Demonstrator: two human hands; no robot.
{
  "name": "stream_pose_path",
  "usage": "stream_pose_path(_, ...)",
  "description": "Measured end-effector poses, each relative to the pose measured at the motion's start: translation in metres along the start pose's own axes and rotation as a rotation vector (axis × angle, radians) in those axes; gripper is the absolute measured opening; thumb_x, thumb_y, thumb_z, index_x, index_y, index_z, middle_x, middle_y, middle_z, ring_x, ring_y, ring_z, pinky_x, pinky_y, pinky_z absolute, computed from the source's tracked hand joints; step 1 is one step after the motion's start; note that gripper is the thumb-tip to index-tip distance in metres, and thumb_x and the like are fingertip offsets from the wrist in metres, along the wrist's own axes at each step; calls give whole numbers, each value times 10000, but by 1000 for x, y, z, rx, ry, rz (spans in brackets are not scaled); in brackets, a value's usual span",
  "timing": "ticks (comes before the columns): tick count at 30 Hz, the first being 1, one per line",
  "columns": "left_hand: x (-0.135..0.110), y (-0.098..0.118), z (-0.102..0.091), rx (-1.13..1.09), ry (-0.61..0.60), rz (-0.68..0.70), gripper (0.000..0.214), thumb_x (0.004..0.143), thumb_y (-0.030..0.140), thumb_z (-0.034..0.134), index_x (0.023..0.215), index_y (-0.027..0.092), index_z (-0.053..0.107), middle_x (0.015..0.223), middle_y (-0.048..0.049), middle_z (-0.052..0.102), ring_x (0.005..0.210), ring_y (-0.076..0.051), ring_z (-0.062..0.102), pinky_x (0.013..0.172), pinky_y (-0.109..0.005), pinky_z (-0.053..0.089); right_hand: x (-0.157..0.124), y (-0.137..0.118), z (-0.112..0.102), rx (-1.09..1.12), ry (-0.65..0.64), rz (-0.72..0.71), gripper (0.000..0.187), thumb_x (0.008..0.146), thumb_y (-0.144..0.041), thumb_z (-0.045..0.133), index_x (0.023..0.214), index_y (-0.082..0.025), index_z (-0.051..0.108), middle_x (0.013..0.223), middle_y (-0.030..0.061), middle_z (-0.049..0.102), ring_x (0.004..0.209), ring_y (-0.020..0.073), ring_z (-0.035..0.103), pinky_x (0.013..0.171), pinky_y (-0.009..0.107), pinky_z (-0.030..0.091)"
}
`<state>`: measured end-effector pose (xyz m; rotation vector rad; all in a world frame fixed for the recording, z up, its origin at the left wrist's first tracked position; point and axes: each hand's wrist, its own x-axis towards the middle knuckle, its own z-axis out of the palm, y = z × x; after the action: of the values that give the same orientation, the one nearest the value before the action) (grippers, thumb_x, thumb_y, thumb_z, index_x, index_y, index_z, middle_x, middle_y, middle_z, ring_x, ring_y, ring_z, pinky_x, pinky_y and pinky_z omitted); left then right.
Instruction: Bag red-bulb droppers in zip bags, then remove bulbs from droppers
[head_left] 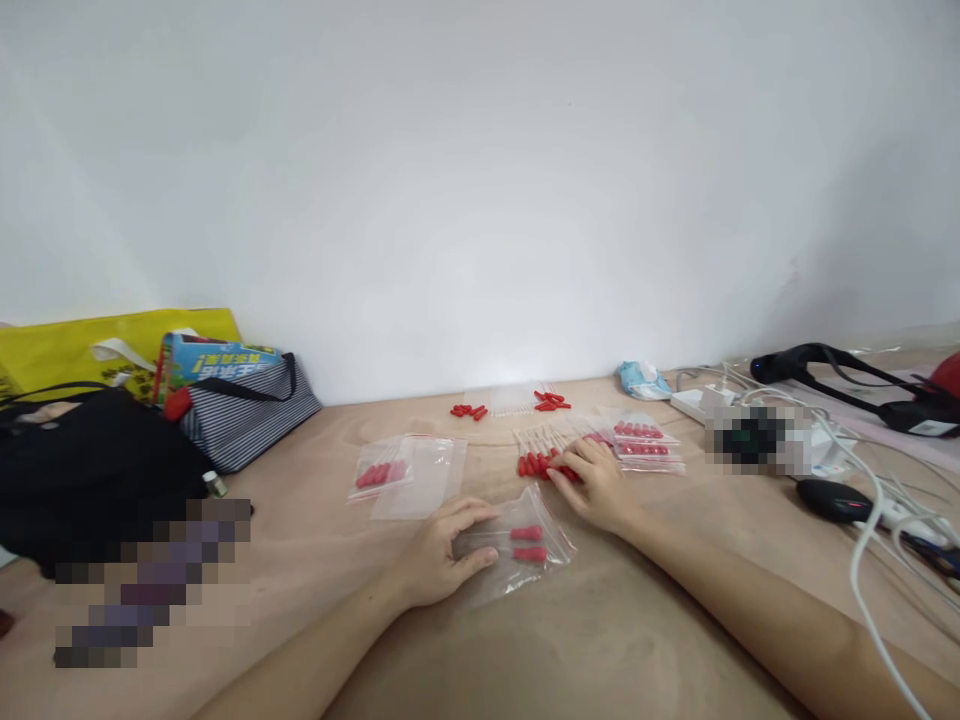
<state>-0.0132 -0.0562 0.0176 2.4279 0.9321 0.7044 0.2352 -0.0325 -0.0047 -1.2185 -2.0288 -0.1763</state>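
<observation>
My left hand (442, 555) grips the mouth of a small clear zip bag (525, 545) lying on the table, with two red-capped pieces inside it. My right hand (596, 480) reaches forward with fingers curled onto a row of loose red-capped droppers (536, 455), pinching at one of them. Filled clear bags (645, 445) with red pieces lie just right of that hand. More clear bags (409, 475), one with red pieces, lie to the left. Loose red caps (469, 410) and further red caps (553, 401) sit near the wall.
A striped bag (247, 410), a yellow bag (90, 350) and a black bag (82, 470) stand at the left. At the right lie a white power strip (697, 402), white cables (870, 540), a black mouse (832, 497), a black device (825, 365) and a tissue pack (641, 380).
</observation>
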Motion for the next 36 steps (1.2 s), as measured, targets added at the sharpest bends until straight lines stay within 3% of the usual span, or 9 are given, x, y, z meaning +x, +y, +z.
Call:
stream_pose_path(4, -2, 3, 5, 5, 94, -22, 201, 797, 266, 501, 919, 189, 640, 966, -57, 640, 895, -163, 585, 820, -288, 455, -12, -8, -4, 294, -156, 19, 95, 733, -210, 546, 666, -184, 607, 621, 1, 542, 651, 132, 482, 674, 290, 356)
stream_pose_path(8, -4, 9, 9, 39, 27, -74, 256, 758, 245, 542, 999, 218, 626, 1058, -40, 635, 962, -179, 582, 875, -313, 441, -15, -15, -4, 391, -345, 41, 119, 721, -311, 599, 718, -209, 659, 583, -15, 508, 635, 127, 456, 653, 284, 344)
stream_pose_path(12, -3, 11, 12, 69, 3, -125, 287, 747, 233, 542, 1021, 214, 624, 1094, -42, 623, 1001, -192, 571, 904, -330, 427, -12, -20, -6, 482, -433, 7, 269, 647, -428, 662, 818, -220, 675, 665, -13, 500, 684, 128, 460, 675, 275, 353)
stream_pose_path(17, -1, 10, 13, 62, 17, -112, 288, 746, 224, 536, 1019, 211, 626, 1092, -42, 624, 998, -192, 575, 895, -321, 434, -9, -30, -11, 452, -535, -21, 339, 544, -416, 724, 809, -213, 669, 803, 2, 485, 785, 151, 468, 706, 268, 370)
stream_pose_path(23, -2, 8, 9, 51, -53, -50, 326, 755, 254, 546, 1075, 212, 589, 1152, -53, 586, 1075, -197, 522, 937, -346, 397, -13, -34, -8, 480, -496, 94, 181, 565, -239, 691, 712, -173, 610, 808, 3, 487, 777, 141, 488, 687, 249, 393)
stream_pose_path(26, -3, 7, 6, 42, -97, -13, 359, 761, 271, 547, 1117, 226, 557, 1186, -51, 561, 1133, -205, 469, 962, -371, 368, -14, -34, -9, 444, -408, 89, 161, 579, -154, 640, 727, -170, 581, 851, 16, 479, 790, 142, 488, 705, 261, 402)
stream_pose_path(28, -3, 7, 5, 39, -125, -6, 366, 764, 270, 544, 1128, 232, 547, 1195, -50, 553, 1144, -208, 456, 969, -381, 357, -14, -34, -11, 394, -382, 46, 160, 594, -190, 650, 734, -174, 574, 878, 28, 483, 823, 159, 483, 745, 292, 397)
stream_pose_path(32, -3, 8, 5, 28, -155, -1, 372, 773, 263, 537, 1144, 237, 535, 1214, -52, 536, 1146, -204, 452, 983, -383, 337, -11, -35, -14, 357, -466, 15, 277, 549, -350, 721, 702, -177, 567, 870, 34, 502, 854, 190, 476, 747, 316, 396)
stream_pose_path(36, -3, 9, 4, 18, -153, 6, 374, 768, 261, 545, 1140, 232, 537, 1202, -47, 546, 1139, -199, 459, 984, -368, 337, -9, -35, -15, 378, -470, 72, 206, 505, -179, 704, 618, -171, 532, 812, 15, 514, 805, 169, 485, 700, 278, 403)
